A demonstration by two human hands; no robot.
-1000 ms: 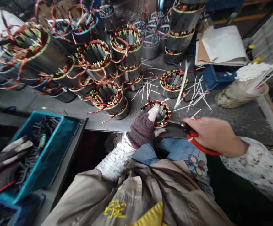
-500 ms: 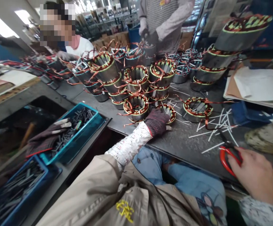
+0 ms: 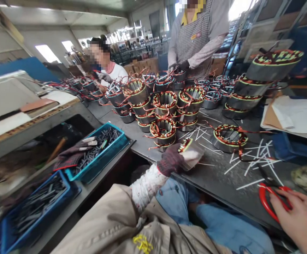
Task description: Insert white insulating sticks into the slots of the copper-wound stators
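My left hand, in a dark knitted glove, is closed on a motor stator at the front edge of the table. The stator is tipped on its side, its grey outer wall towards me and its windings mostly hidden. At the right, my bare right hand grips the red-handled scissors, whose dark blades point away over the table. Several white sticks lie scattered beyond the blades. Near them another stator with copper windings and loose leads stands upright.
Stacked stators stand beyond my left hand, and a taller stack is at the right. A teal bin and a blue bin hold dark strips at the left. Papers rest over a blue box. Two people work across the table.
My left hand has tipped the stator from upright onto its side. My right hand still has the scissors. The view has tilted up and shifted left.
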